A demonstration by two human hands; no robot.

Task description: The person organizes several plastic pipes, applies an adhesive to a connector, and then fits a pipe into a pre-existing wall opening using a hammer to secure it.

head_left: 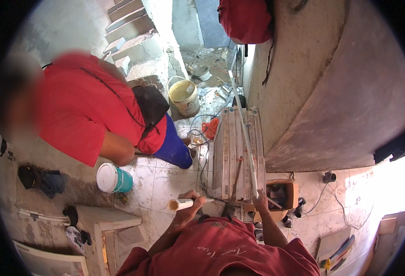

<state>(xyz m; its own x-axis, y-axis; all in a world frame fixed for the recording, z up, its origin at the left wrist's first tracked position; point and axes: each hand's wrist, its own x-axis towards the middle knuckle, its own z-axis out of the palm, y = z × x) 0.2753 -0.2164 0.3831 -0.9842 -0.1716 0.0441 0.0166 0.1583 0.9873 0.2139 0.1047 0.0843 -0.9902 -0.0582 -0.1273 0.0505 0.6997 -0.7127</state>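
Observation:
My left hand (192, 208) is closed around a short white pipe (179, 204), whose open end points left and up toward me. My right hand (260, 199) grips a long, thin white pipe (243, 133), which runs away from me up toward the wall corner. Beneath the long pipe lies a stack of long tile boxes (225, 147). An open cardboard box (288, 193) with dark items sits on the floor just right of my right hand.
A person (83, 101) in a red shirt bends at my left, near a white-and-teal bucket (115, 177). Ahead are a yellowish bucket (183, 96), orange bag (210, 129), cables and stairs (129, 27). A curved wall (317, 92) rises at right. A wooden stand (115, 218) is at lower left.

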